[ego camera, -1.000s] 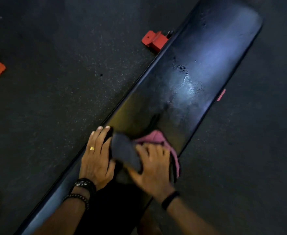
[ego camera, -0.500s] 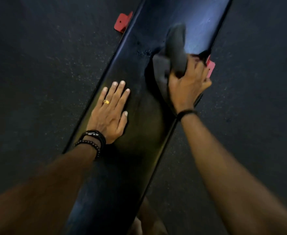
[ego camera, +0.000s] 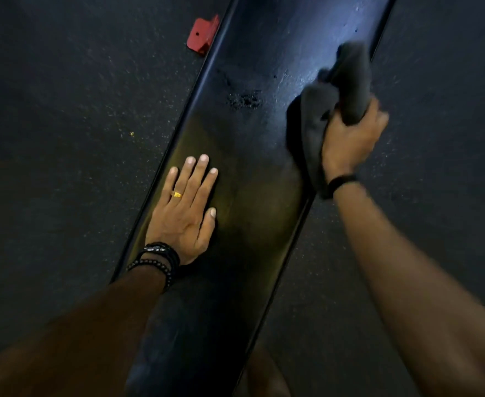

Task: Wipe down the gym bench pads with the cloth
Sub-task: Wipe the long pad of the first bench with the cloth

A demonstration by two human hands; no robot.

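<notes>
A long black gym bench pad runs diagonally from the bottom middle to the top right. My right hand grips a dark grey cloth bunched against the pad's right edge, part of it sticking up past my fingers and part draped on the pad. My left hand lies flat, fingers spread, on the pad's left side, wearing a gold ring and beaded bracelets. A patch of scuffed, pitted vinyl shows just above the middle of the pad.
A red metal bench foot sticks out from under the pad's left edge at the top. Dark speckled rubber floor surrounds the bench on both sides.
My right hand has carried the cloth from the near part of the pad up and over to its right edge. My left hand has flattened onto the pad.
</notes>
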